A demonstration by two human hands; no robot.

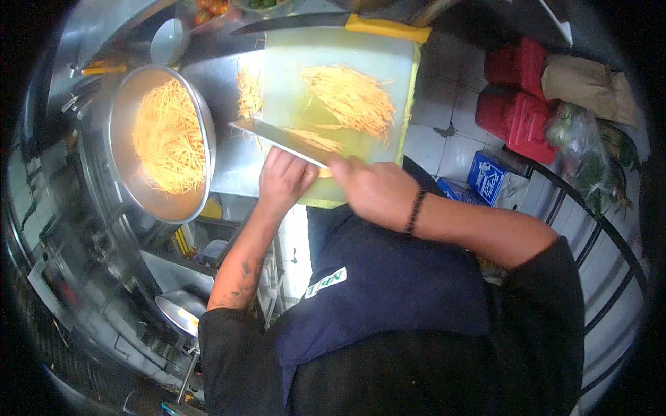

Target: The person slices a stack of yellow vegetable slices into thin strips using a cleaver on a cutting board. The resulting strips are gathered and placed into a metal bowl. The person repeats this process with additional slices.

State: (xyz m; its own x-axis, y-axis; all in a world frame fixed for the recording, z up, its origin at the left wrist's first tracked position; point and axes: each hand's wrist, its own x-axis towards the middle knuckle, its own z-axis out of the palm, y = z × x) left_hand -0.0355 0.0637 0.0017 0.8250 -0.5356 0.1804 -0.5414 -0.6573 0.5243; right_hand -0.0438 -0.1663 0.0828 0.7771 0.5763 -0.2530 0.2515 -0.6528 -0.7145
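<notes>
My right hand [377, 190] grips a wide-bladed kitchen knife [283, 139], whose blade slants across the cutting board [283, 57] and blurs a little. Tucked against the near side of the blade, my left hand [283, 174] has its fingers curled down on carrot slices [325, 172], mostly hidden beneath the fingers and blade. Just beyond the blade lie freshly cut carrot strips [315, 139]. A larger heap of carrot strips [354, 99] rests farther back on the board. More strips [250, 93] lie along the board's left edge.
To the left, a steel mixing bowl [209, 151] holds many carrot shreds [171, 138] on the metal counter [229, 174]. A yellow-handled knife [387, 28] lies along the board's far edge. Red plastic containers [525, 125], a blue box [486, 174] and bagged vegetables [577, 140] stand at right.
</notes>
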